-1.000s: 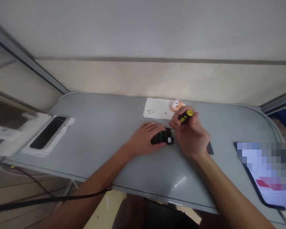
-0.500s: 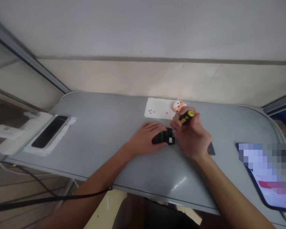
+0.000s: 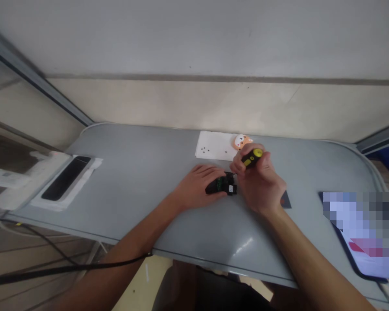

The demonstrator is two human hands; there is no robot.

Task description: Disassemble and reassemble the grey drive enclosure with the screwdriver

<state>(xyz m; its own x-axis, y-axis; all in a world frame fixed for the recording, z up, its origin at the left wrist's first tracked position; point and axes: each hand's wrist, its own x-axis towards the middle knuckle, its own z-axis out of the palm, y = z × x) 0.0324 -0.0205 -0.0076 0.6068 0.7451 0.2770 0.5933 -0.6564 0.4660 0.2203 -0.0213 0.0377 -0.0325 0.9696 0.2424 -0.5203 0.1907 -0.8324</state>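
My left hand (image 3: 199, 188) is wrapped around what looks like an opened black computer mouse (image 3: 228, 185), pressing it to the table. Green circuit board shows in its middle, with a small white label near its right end. In my right hand (image 3: 262, 185) is a screwdriver (image 3: 252, 159) with a black and yellow handle, held tilted just right of the mouse. Its thin shaft points down toward the mouse's right end; whether the tip touches is too small to tell. Behind the hands lies a white paper (image 3: 214, 144) with several tiny dark screws on its left part.
An orange and white animal-face object (image 3: 241, 141) sits on the paper's right end. A dark flat card (image 3: 285, 200) is partly behind my right wrist. A tablet-like screen (image 3: 359, 242) lies at right. At left are a dark phone-like slab (image 3: 67, 178) and white equipment (image 3: 35, 181).
The view has shifted very slightly. Both hands keep their hold on the mouse and the screwdriver, with hardly any visible movement.
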